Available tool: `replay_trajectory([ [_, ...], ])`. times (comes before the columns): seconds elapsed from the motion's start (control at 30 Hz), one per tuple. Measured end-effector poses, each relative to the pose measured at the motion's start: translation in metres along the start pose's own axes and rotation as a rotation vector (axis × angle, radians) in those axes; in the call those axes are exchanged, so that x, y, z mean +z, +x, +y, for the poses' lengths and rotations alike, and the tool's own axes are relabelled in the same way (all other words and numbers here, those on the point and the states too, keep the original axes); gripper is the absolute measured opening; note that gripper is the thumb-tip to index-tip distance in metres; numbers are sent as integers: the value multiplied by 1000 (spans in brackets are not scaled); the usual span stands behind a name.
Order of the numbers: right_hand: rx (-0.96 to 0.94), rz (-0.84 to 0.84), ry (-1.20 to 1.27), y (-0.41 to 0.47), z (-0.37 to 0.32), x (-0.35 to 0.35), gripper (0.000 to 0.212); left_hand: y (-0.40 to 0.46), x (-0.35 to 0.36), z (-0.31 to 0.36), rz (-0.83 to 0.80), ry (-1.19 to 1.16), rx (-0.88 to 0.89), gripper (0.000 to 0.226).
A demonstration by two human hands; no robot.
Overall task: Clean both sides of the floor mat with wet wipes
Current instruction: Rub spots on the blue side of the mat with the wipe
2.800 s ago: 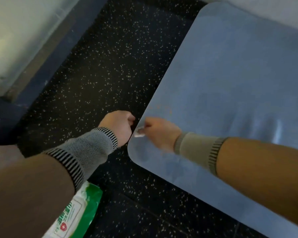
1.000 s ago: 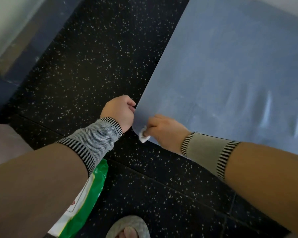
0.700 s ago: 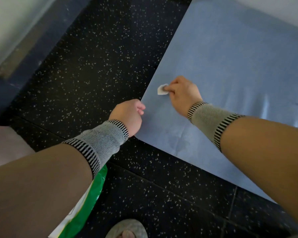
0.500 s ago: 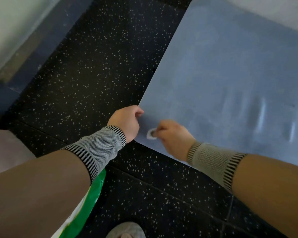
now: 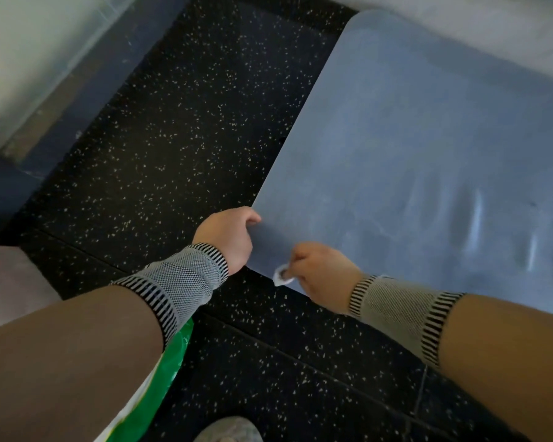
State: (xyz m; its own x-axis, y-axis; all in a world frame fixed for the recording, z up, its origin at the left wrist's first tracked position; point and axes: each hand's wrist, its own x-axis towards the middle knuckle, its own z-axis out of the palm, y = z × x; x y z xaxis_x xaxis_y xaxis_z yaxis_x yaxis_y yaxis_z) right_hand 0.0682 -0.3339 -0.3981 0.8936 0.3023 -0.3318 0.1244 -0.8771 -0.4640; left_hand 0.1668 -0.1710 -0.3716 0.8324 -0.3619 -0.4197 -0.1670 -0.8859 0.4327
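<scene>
With the left hand [image 5: 227,239] gripping the floor mat [image 5: 412,154] corner and the right hand [image 5: 320,269] pinching a wadded wet wipe [image 5: 282,277] there, one side is mid-wipe; the underside looks undone.

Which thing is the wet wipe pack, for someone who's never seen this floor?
Start from the big blue floor mat on the dark speckled floor. Look near its closest corner, under the left forearm: the pack is the only bright green and white thing.

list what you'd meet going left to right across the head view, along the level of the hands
left hand gripping the mat's edge → wet wipe → right hand holding the wipe → blue floor mat stretching off to the right.
</scene>
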Motion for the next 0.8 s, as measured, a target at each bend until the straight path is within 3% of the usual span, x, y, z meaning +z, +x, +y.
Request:
replay_trajectory([
  [0.23,24,43,90,77,-38,-17,28,2,-5,0,45,3,-22,29],
  [0.47,-131,-107,-89,-6,10,-13,41,-5,-1,-5,-30,-54,-11,47],
  [0.57,-25,19,-156,18,29,-25,38,-4,4,3,-32,43,75,46],
  [0.67,267,238,-20,50,40,-33,30,-5,11,10,-41,154,178,47],
  [0.73,276,237,6,41,36,-22,27,-4,15,9,-65,229,258,50],
  [0.8,166,143,-5,10,24,-3,29,-4,18,6,-82,255,292,54],
])
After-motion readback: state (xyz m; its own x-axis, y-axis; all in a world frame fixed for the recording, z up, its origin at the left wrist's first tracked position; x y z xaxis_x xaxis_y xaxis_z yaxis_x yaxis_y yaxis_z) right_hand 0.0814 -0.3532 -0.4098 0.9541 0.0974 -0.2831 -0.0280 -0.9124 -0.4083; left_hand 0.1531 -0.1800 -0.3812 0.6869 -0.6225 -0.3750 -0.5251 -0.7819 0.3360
